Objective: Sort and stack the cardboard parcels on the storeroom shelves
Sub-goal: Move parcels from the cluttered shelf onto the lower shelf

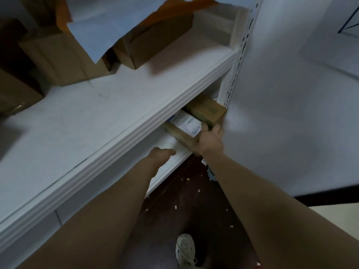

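On the lower shelf [171, 144] lies a flat cardboard parcel with a white label [184, 126]. My right hand [210, 139] grips its near right corner, fingers wrapped over the edge. A second brown parcel [206, 110] sits just behind it against the shelf upright. My left hand [162, 153] reaches under the upper shelf onto the lower shelf board, left of the labelled parcel; its fingers are partly hidden and appear curled with nothing in them. Several brown cardboard parcels [153, 41] stand on the upper shelf [120, 105].
A perforated white upright [240, 55] bounds the shelf on the right, with a white wall beyond. Blue sheet material [101, 30] hangs over the upper parcels. The dark floor [186, 200] below is littered with paper scraps; my shoe [184, 249] stands there.
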